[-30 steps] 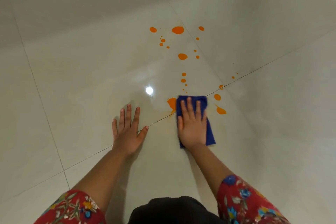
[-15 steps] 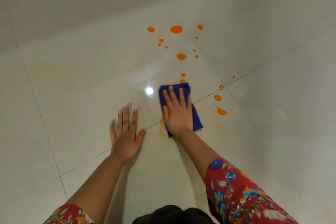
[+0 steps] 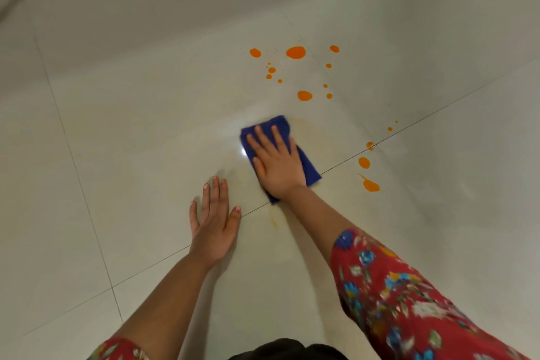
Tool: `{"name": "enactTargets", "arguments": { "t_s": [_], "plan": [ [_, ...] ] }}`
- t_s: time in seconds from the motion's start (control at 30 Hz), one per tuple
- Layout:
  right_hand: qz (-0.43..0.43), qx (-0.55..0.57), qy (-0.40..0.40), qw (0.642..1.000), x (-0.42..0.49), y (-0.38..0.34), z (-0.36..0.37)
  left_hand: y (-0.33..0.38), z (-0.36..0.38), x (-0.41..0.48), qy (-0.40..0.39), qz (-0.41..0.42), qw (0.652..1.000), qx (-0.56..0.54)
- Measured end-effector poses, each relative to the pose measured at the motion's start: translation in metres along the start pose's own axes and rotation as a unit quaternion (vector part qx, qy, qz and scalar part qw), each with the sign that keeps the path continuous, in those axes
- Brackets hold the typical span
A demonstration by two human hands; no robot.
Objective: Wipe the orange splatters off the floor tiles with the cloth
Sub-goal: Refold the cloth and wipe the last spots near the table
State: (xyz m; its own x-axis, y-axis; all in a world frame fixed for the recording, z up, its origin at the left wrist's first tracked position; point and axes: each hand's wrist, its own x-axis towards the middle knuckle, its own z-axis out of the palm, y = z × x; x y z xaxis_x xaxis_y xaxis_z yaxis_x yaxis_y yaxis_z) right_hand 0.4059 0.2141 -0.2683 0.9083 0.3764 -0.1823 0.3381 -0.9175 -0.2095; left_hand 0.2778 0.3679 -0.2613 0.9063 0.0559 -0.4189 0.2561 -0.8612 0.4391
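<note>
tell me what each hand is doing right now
Left hand: open, flat on the pale floor tile.
Right hand: open, pressing the folded blue cloth down.

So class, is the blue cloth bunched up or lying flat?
Flat: the blue cloth lies as a rectangle on the floor tiles, pressed under the right hand.

No text, label, brand, number or sign can be read anywhere in the head view.
</note>
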Motion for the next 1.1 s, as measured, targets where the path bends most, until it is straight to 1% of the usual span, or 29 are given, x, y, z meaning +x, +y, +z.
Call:
{"name": "enactTargets", "arguments": {
  "t_s": [0.03, 0.07, 0.1, 0.13, 0.2, 0.27, 0.3, 0.33, 0.37, 0.4, 0.43, 0.47, 0.53, 0.57, 0.6, 0.63, 0.7, 0.73, 0.77, 0.8, 0.83, 0.87, 0.93, 0.97, 1.03, 1.1],
  "plan": [
    [-0.05, -0.01, -0.004, 0.999, -0.018, -0.002, 0.005, 0.0, -0.001, 0.0, 0.001, 0.001, 1.0, -0.014],
    [-0.083, -0.009, -0.001, 0.997, -0.038, 0.002, 0.009, 0.0, -0.001, 0.0, -0.003, 0.003, 1.0, -0.017],
    [-0.093, -0.005, 0.0, 0.996, -0.054, 0.013, 0.012, -0.001, -0.001, 0.0, -0.005, 0.002, 1.0, -0.012],
    [-0.076, -0.001, 0.008, 0.997, -0.063, 0.029, 0.01, 0.0, -0.001, -0.001, -0.002, 0.003, 1.0, 0.002],
    [0.019, 0.01, 0.023, 1.0, -0.049, 0.058, 0.003, 0.001, 0.001, -0.001, -0.002, 0.003, 1.0, 0.031],
    [0.107, 0.014, 0.043, 0.993, -0.011, 0.065, -0.008, 0.003, 0.002, -0.001, -0.004, -0.002, 0.999, 0.041],
    [0.125, 0.015, 0.046, 0.991, 0.012, 0.058, -0.012, 0.003, 0.001, -0.001, -0.006, -0.004, 0.999, 0.04],
    [0.123, 0.019, 0.042, 0.991, 0.034, 0.047, -0.015, 0.003, 0.001, 0.0, -0.008, -0.002, 0.999, 0.036],
    [0.102, 0.022, 0.032, 0.994, 0.05, 0.034, -0.017, 0.002, 0.002, 0.001, -0.011, -0.001, 0.999, 0.03],
    [0.062, 0.016, 0.019, 0.998, 0.059, 0.018, -0.015, 0.001, 0.002, 0.001, -0.013, -0.003, 1.0, 0.022],
    [0.004, 0.001, 0.007, 1.0, 0.061, 0.004, -0.014, -0.001, 0.002, 0.002, -0.012, -0.006, 1.0, 0.012],
    [-0.063, -0.013, -0.004, 0.998, 0.054, -0.006, -0.009, -0.002, 0.003, 0.003, -0.012, -0.009, 1.0, 0.001],
    [-0.187, -0.024, -0.023, 0.982, 0.017, -0.011, 0.0, -0.003, 0.0, 0.004, -0.01, -0.014, 0.999, -0.033],
    [-0.215, -0.017, -0.026, 0.976, -0.007, -0.002, 0.004, -0.003, 0.0, 0.004, -0.014, -0.017, 0.998, -0.052],
    [-0.209, -0.005, -0.016, 0.978, -0.027, 0.016, 0.006, -0.003, -0.001, 0.005, -0.016, -0.021, 0.998, -0.063],
    [-0.164, 0.006, 0.006, 0.986, -0.037, 0.036, 0.005, -0.002, 0.0, 0.006, -0.014, -0.027, 0.998, -0.062],
    [-0.005, 0.014, 0.047, 0.999, -0.029, 0.07, -0.004, -0.002, 0.001, 0.009, -0.009, -0.037, 0.999, -0.035],
    [0.078, 0.016, 0.056, 0.995, -0.016, 0.076, -0.008, -0.001, 0.002, 0.011, -0.011, -0.039, 0.999, -0.028],
    [0.132, 0.021, 0.056, 0.989, -0.007, 0.069, -0.011, 0.0, 0.002, 0.01, -0.013, -0.039, 0.999, -0.033],
    [0.137, 0.03, 0.053, 0.989, -0.003, 0.051, -0.01, -0.001, 0.001, 0.011, -0.012, -0.039, 0.998, -0.052],
    [0.101, 0.031, 0.049, 0.993, -0.011, 0.03, -0.004, -0.002, 0.0, 0.011, -0.012, -0.041, 0.996, -0.077],
    [0.045, 0.036, 0.048, 0.997, -0.033, 0.008, 0.004, -0.002, -0.002, 0.011, -0.014, -0.041, 0.994, -0.102],
    [-0.071, 0.026, -0.003, 0.997, -0.109, -0.017, 0.027, -0.003, -0.005, 0.01, -0.012, -0.043, 0.989, -0.139],
    [-0.095, 0.018, -0.02, 0.995, -0.148, -0.015, 0.031, -0.003, -0.005, 0.01, -0.013, -0.041, 0.987, -0.154],
    [-0.098, 0.011, -0.014, 0.995, -0.18, 0.018, 0.031, 0.0, -0.009, 0.01, -0.022, -0.047, 0.983, -0.176],
    [-0.022, -0.005, 0.009, 1.0, -0.164, 0.052, 0.025, 0.003, -0.01, 0.009, -0.022, -0.061, 0.986, -0.156]
  ]
}}
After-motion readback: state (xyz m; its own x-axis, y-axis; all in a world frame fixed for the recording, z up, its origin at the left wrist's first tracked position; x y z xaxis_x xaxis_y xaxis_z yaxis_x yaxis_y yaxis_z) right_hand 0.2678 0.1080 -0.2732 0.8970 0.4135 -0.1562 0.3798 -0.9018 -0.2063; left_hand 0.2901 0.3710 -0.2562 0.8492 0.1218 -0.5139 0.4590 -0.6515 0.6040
